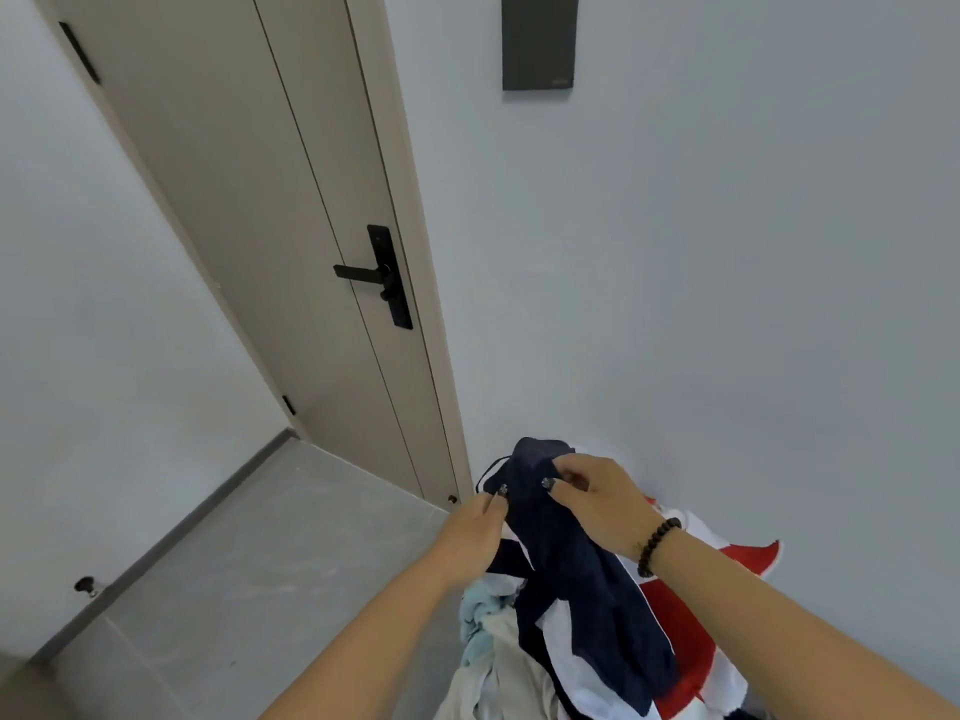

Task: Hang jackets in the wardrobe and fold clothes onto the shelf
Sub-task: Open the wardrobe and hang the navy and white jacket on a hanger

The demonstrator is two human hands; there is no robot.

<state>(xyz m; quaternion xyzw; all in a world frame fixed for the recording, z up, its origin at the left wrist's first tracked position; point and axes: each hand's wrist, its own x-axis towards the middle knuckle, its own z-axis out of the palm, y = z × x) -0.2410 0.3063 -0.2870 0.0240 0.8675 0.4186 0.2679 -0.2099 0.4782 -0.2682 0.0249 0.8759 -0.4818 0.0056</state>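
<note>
A navy, white and red jacket (587,574) hangs bunched in front of me at the lower middle of the head view. My left hand (475,535) pinches its navy collar edge from the left. My right hand (597,498), with a dark bead bracelet on the wrist, grips the same navy fabric from the right, fingers curled into the cloth. Beneath the jacket lie more clothes: a light blue piece (480,623) and a cream piece (501,678). What they rest on is hidden.
A beige door (291,241) with a black lever handle (382,275) stands shut ahead on the left. Plain white walls flank it, with a dark panel (539,40) high on the right wall. Grey tiled floor (249,563) stretches to the left, with a doorstop (85,585) at the skirting.
</note>
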